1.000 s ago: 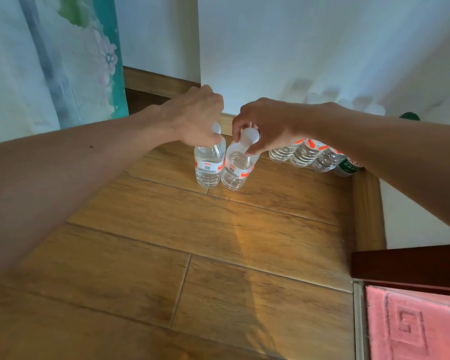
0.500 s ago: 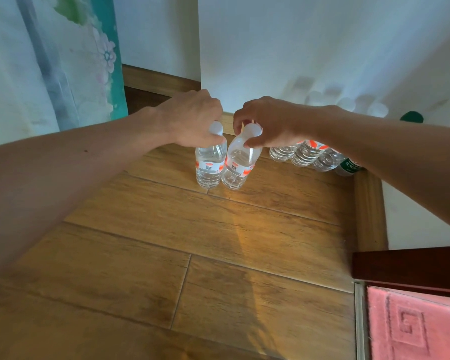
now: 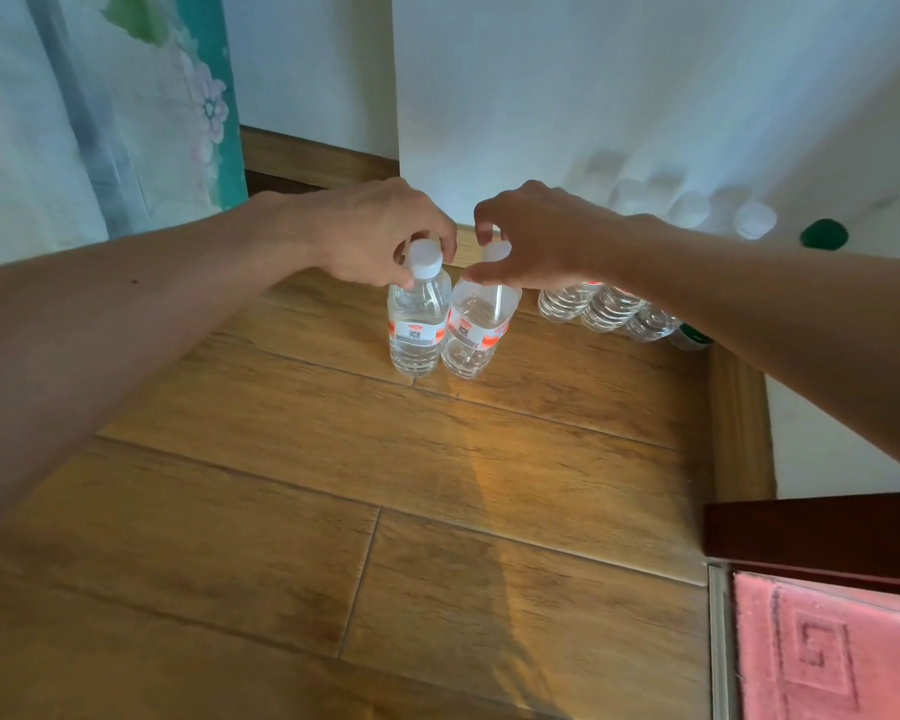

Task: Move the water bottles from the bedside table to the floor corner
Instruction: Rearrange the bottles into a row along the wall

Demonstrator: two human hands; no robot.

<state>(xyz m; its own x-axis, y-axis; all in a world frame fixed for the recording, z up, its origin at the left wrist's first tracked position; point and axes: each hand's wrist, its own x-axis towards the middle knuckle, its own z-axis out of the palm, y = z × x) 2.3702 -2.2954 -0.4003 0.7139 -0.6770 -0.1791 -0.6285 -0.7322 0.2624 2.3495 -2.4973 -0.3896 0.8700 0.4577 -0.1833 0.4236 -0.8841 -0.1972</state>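
Standing together at frame centre on the wooden floor, the left bottle and the tilted right bottle touch. The left hand pinches one cap, and the right hand curls round the other. More bottles line the wall at upper right.

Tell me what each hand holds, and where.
The left hand curls round the neck of the left bottle, the right hand round the neck of the right bottle. Both stand on the floor; firm grip cannot be told.
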